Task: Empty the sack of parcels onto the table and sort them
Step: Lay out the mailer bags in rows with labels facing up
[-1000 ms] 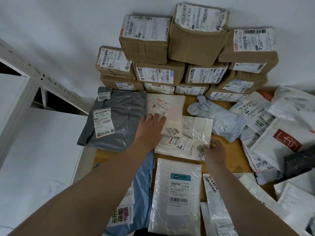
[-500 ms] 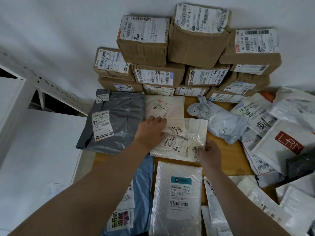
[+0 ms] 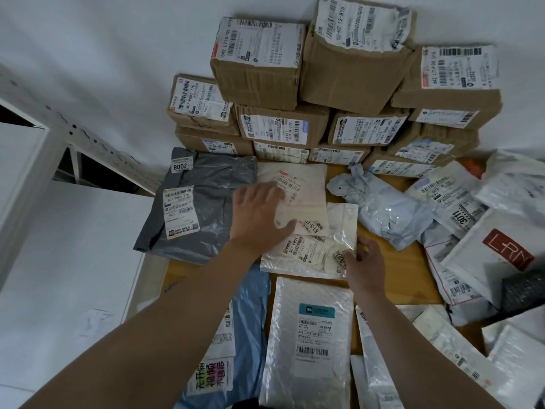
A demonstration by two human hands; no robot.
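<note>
Step in hand, as we read it: squaring the flat packets into a pile next to the grey bag (image 3: 203, 202). Left hand (image 3: 259, 219) lies flat with fingers straight and spread. It presses the cream envelope (image 3: 306, 184) just right of the grey bag and grips nothing. Right hand (image 3: 364, 261) has thumb and fingers curled on the corner of the clear packet (image 3: 306, 255). That packet lies right of the grey bag and nearer us, with the envelope overlapping it. To do it well, we pin the envelope and slide the packet by its corner instead of lifting it. Labels stay up. The plastic looks slick, so it will likely skate.
</note>
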